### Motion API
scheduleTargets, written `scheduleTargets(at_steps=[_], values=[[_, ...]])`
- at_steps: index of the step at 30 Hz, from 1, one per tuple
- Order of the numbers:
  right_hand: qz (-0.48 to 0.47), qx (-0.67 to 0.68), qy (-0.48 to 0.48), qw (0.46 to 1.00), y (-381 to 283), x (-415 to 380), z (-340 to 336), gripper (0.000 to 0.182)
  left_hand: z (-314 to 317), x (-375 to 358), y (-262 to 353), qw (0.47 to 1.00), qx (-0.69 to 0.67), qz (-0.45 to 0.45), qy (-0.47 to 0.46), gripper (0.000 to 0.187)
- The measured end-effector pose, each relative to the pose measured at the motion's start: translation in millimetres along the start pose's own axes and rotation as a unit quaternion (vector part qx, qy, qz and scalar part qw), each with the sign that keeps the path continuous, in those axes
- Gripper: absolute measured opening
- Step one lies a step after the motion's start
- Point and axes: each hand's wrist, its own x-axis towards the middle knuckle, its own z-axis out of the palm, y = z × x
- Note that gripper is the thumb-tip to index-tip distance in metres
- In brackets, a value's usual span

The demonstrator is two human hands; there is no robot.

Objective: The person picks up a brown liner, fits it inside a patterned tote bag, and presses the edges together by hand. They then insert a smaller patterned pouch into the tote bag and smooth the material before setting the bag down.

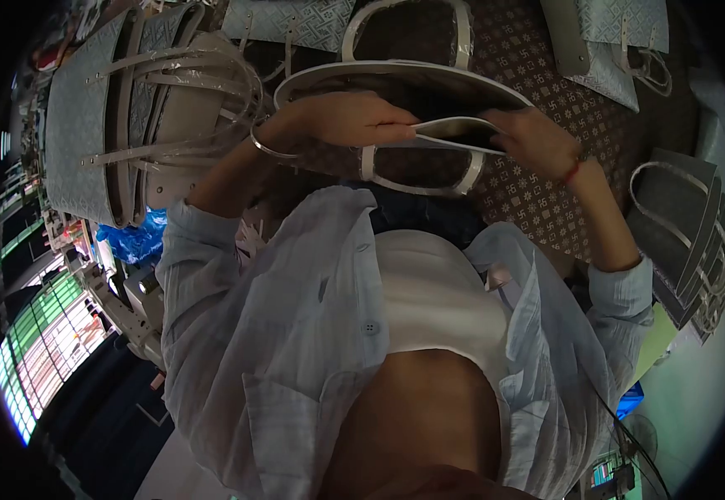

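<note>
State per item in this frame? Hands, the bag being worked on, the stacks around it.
Dark patterned handbag with pale trim: mouth held open, lying on the work surface.
Left hand: closed on the bag's pale rim.
Right hand: gripping the same rim from the other side.
Grey handbags with plastic-wrapped handles: stacked on their sides, handles still wrapped.
Dark handbags at right: stacked, leaning.
Pale patterned panels: lying flat.
</note>
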Motion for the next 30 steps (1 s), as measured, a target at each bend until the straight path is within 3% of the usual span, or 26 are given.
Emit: scheduleTargets(at_steps=[1,3,7,9,11,12,14,18,21,26,28,30], values=[[-0.003,0.0,0.0,1.0,3,3,-2,0.025,7,-2,-2,0.999,-0.027,0.021,0.024,0.047],[-0.037,0.052,-0.111,0.992,8,8,-7,0.034,12,-5,-5,0.996,-0.056,0.037,0.053,0.045],[-0.032,0.044,-0.161,0.986,0,9,-12,0.037,14,-9,6,0.996,-0.038,0.033,0.069,0.03],[-0.028,0.036,-0.105,0.993,0,5,-6,0.036,19,-4,7,0.996,-0.042,0.028,0.073,0.027],[-0.028,0.022,-0.117,0.992,2,4,0,0.036,27,9,-7,0.98,-0.014,0.004,0.197,0.024],[-0.027,0.008,-0.126,0.992,2,3,4,0.037,28,17,-17,0.98,-0.016,0.003,0.198,0.024],[-0.043,0.02,-0.119,0.992,-2,1,9,0.035,26,31,-31,0.936,0.096,0.076,0.33,0.024],[-0.043,0.039,-0.124,0.991,-12,-4,12,0.034,18,22,-25,0.945,0.062,0.018,0.32,0.029],[-0.038,0.068,-0.049,0.996,-15,-2,14,0.036,28,11,-24,0.91,0.158,0.06,0.378,0.034],[-0.05,0.09,-0.024,0.994,-4,13,22,0.047,53,-14,16,0.851,0.242,0.061,0.462,0.031],[-0.042,0.106,-0.005,0.993,-8,19,22,0.046,69,-17,19,0.85,0.242,0.06,0.465,0.039],[-0.072,0.071,-0.032,0.994,-1,23,24,0.045,82,-15,15,0.856,0.133,0.129,0.483,0.045]])
